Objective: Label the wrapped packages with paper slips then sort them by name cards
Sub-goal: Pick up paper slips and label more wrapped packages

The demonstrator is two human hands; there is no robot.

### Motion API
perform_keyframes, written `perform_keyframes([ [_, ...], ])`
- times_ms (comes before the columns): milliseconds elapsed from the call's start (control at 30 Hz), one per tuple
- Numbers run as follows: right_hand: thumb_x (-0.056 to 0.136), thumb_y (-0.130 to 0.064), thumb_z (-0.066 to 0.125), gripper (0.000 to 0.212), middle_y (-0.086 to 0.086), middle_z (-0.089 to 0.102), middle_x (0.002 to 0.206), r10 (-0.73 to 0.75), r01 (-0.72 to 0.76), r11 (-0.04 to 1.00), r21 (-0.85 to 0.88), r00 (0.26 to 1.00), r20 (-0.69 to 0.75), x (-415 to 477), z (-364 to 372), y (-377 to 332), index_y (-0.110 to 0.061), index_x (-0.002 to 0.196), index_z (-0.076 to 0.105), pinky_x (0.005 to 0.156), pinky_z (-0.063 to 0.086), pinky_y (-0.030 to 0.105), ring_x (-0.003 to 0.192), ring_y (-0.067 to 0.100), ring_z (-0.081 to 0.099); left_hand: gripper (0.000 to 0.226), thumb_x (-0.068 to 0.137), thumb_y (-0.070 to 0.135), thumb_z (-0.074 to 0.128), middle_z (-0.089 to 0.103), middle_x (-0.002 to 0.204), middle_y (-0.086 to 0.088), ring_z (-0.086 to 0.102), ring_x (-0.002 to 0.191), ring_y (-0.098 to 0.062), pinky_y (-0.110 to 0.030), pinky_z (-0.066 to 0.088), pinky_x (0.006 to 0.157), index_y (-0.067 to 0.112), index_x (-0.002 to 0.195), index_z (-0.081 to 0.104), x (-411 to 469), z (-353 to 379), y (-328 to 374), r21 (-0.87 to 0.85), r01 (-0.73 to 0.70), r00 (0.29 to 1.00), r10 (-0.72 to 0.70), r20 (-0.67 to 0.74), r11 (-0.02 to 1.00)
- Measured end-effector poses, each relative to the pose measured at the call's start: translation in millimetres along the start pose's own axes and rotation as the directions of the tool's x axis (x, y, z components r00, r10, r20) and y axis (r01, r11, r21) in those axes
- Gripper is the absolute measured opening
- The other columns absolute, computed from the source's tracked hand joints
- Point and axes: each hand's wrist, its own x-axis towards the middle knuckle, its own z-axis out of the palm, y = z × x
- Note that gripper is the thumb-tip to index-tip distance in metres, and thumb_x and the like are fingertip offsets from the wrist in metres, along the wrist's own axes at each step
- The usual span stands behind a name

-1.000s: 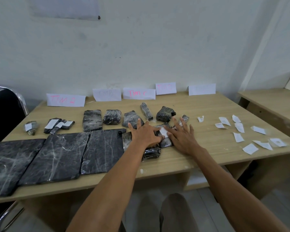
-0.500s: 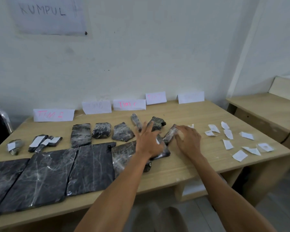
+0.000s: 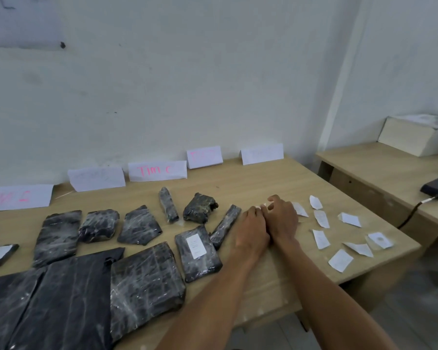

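Left hand: my left hand [image 3: 252, 231] rests knuckles-up on the tabletop [image 3: 263, 178], fingers curled, tips pinching the small slip [image 3: 261, 206].
Right hand: my right hand [image 3: 282, 219] lies right against the left, fingers bent, pinching the same slip from the other side.
Small slip: a white scrap between my fingertips, mostly hidden; I cannot read it.
Loose slips: the other loose slips [image 3: 321, 219] lie scattered flat just right of my hands, toward the tabletop's right edge.
Labelled package: the labelled package [image 3: 202, 263] lies flat left of my left wrist, a white label [image 3: 195, 245] on its top.
Narrow package: a narrow package [image 3: 225, 226] lies slanted between the labelled one and my left hand.
Other packages: black wrapped packages [image 3: 139, 224] sit in a row further left; large flat ones [image 3: 144, 281] lie at the near edge.
Name cards: the name cards [image 3: 157, 170] stand along the wall; one reads "Tim C", the rest are blurred.
Side desk: a side desk [image 3: 379, 168] on the right carries a black device [image 3: 436, 188] with a cable.
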Motion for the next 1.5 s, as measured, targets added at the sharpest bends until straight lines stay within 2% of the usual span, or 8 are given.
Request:
perform_keyframes([
  [133,0.087,-0.019,0.056,0.029,0.007,0.072,0.090,0.000,0.000,1.000,0.011,1.000,-0.024,5,5,4,-0.015,0.116,0.062,0.074,0.044,0.036,0.093,0.026,0.059,0.044,0.090,0.000,0.045,0.047,0.135,-0.016,0.045,0.122,-0.027,-0.033,0.036,0.103,0.001,0.134,0.042,11,5,1,-0.030,0.012,0.999,-0.013,-0.033,0.999],
  [367,0.088,-0.030,0.065,0.022,-0.004,0.070,0.084,-0.022,0.051,0.960,0.275,0.994,-0.108,-9,-2,-2,-0.020,0.108,0.064,0.070,0.040,0.030,0.083,0.019,0.059,0.039,0.101,0.011,0.039,0.045,0.142,-0.013,0.041,0.132,-0.027,-0.035,0.037,0.107,0.006,0.139,0.046,7,1,-7,-0.164,0.006,0.979,-0.040,-0.202,0.986],
  [633,0.075,-0.039,0.080,0.035,-0.011,0.068,0.073,0.060,-0.039,0.812,0.583,0.998,-0.016,-40,-13,-45,-0.025,0.103,0.065,0.068,0.049,0.024,0.069,0.003,0.064,0.023,0.095,0.031,0.059,0.068,0.083,0.004,0.061,0.074,-0.004,-0.025,0.052,0.075,0.010,0.092,0.067,-5,-37,-46,-0.453,0.083,0.918,-0.245,-0.312,0.888],
  [700,0.073,-0.040,0.081,0.035,-0.010,0.069,0.072,0.057,-0.059,0.809,0.585,0.998,0.021,-46,-10,-53,-0.026,0.101,0.066,0.071,0.050,0.027,0.071,0.002,0.065,0.020,0.091,0.029,0.064,0.064,0.072,0.008,0.060,0.068,0.001,-0.022,0.053,0.071,0.009,0.087,0.065,-13,-45,-55,-0.540,0.102,0.908,-0.300,-0.294,0.835],
  [833,0.067,-0.041,0.083,0.036,-0.010,0.070,0.070,0.084,-0.115,0.814,0.570,0.993,0.080,-56,-4,-61,-0.029,0.095,0.065,0.073,0.049,0.031,0.077,0.008,0.067,0.012,0.086,0.008,0.066,0.065,0.086,-0.003,0.064,0.078,-0.011,-0.027,0.055,0.068,0.008,0.096,0.060,-25,-50,-73,-0.580,0.159,0.887,-0.374,-0.272,0.799],
  [1033,0.071,-0.039,0.082,0.028,-0.009,0.066,0.072,0.139,-0.181,0.843,0.507,0.983,0.118,-63,-6,-71,-0.027,0.089,0.065,0.064,0.042,0.026,0.081,0.013,0.065,0.018,0.080,-0.008,0.057,0.069,0.082,-0.009,0.064,0.078,-0.016,-0.023,0.053,0.066,0.003,0.084,0.070,-34,-56,-82,-0.503,0.136,0.947,-0.261,-0.188,0.854],
  [1267,0.071,-0.033,0.081,0.025,-0.006,0.067,0.074,0.173,-0.219,0.850,0.478,0.975,0.139,-59,-2,-72,-0.029,0.088,0.064,0.061,0.040,0.026,0.080,0.016,0.064,0.017,0.080,0.000,0.061,0.073,0.081,-0.015,0.067,0.077,-0.022,-0.033,0.057,0.074,-0.001,0.085,0.077,-30,-56,-79,-0.407,0.135,0.964,-0.215,-0.157,0.903],
  [1500,0.072,-0.029,0.081,0.027,-0.006,0.063,0.073,0.207,-0.245,0.836,0.491,0.969,0.132,-52,-4,-69,-0.021,0.095,0.067,0.063,0.039,0.026,0.078,0.014,0.061,0.019,0.083,0.002,0.060,0.074,0.083,-0.014,0.067,0.074,-0.020,-0.026,0.054,0.072,0.000,0.090,0.078,-26,-60,-72,-0.432,0.146,0.962,-0.228,-0.147,0.890],
])
